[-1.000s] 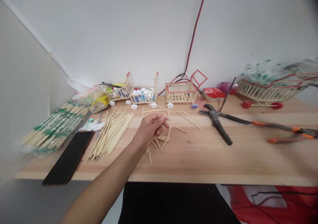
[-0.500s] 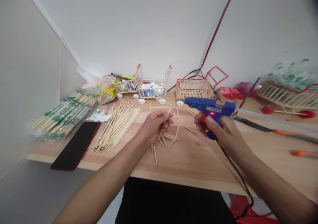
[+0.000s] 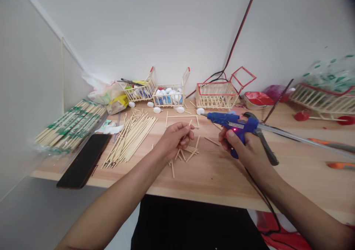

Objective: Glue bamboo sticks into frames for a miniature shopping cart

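Observation:
My left hand is closed in a pinch on a short wooden stick, whose tip sticks up past the fingers. Just beyond that hand lies a rectangular stick frame, partly hidden by it. Several cut stick pieces are scattered beneath and right of my left hand. My right hand grips a blue hot glue gun with a red light lit on its side. Its nozzle points left and slightly up, apart from the stick. A long clear glue stick runs out of its back.
Long loose sticks, a dark phone and packaged sticks lie left. Small stick carts stand along the wall, beside a red-trimmed cart. A red paint tub and orange-handled tools are at right.
The glue gun has tilted, its nozzle dipping a little and its back swinging toward me. My left hand keeps the stick in nearly the same place. The view has shifted slightly.

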Tool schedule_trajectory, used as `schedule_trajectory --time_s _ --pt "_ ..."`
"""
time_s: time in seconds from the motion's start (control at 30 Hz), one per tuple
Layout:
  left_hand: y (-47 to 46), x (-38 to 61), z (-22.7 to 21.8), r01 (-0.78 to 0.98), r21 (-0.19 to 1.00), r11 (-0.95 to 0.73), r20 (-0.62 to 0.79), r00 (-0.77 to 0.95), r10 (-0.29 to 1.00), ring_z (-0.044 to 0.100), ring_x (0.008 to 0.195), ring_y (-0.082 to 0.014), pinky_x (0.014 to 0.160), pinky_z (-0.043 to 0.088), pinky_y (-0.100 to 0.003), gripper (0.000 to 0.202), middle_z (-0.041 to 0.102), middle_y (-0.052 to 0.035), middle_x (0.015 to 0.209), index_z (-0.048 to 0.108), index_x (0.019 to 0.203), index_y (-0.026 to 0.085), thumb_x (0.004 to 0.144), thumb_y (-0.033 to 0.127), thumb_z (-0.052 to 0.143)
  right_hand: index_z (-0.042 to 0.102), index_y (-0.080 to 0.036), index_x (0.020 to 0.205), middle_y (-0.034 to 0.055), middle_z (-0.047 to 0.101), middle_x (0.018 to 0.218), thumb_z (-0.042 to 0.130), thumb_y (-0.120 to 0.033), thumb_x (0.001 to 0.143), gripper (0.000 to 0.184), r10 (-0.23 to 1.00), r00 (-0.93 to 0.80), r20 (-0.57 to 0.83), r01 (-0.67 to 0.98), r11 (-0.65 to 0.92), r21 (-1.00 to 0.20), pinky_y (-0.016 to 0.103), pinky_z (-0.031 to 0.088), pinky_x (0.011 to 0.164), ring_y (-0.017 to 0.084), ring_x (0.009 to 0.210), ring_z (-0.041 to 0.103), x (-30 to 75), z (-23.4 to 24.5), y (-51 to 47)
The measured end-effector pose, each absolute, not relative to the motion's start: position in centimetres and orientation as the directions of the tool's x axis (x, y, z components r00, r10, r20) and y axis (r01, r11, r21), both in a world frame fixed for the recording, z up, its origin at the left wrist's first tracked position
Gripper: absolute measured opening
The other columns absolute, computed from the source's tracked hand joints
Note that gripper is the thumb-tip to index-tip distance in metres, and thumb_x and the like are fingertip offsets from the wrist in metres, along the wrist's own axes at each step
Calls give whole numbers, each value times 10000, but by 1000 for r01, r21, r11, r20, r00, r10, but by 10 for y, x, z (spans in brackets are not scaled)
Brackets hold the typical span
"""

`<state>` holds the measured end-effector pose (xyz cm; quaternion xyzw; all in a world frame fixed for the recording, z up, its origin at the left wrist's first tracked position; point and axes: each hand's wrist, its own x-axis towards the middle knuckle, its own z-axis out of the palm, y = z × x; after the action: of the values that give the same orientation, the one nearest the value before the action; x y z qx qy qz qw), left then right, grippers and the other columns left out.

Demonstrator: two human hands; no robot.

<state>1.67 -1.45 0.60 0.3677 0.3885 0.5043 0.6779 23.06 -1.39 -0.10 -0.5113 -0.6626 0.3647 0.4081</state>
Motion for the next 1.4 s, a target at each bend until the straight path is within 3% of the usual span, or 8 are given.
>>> schedule_trajectory --time_s 0.27,0.6,1.2,1.4 --pt "-12 9 12 -345 935 88 -81 35 996 330 391 -19 394 166 -168 197 576 19 625 603 853 119 774 278 688 622 -206 835 8 578 656 489 -552 918 379 966 -151 210 245 243 -939 278 398 566 147 595 528 232 4 -14" --pt "-14 14 9 -129 991 31 -24 60 998 367 396 -21 388 207 -183 262 608 4 667 633 844 123 768 364 700 645 -200 906 10 608 649 470 -544 933 386 949 -238 209 221 263 -939 276 421 576 150 597 570 234 3 -16" --pt "-14 15 10 -138 990 36 -37 -7 999 421 431 -36 404 265 -174 266 655 -10 676 646 818 139 702 347 764 646 -201 803 19 611 645 462 -545 936 412 935 -313 167 237 247 -939 271 421 553 151 597 572 231 5 -20" --pt "-10 -4 24 -275 947 -166 111 -205 972 392 434 -32 392 234 -177 198 631 4 679 647 803 156 724 303 754 648 -188 833 13 606 635 466 -524 944 397 950 -239 201 240 258 -936 271 412 560 143 592 571 234 5 -19"
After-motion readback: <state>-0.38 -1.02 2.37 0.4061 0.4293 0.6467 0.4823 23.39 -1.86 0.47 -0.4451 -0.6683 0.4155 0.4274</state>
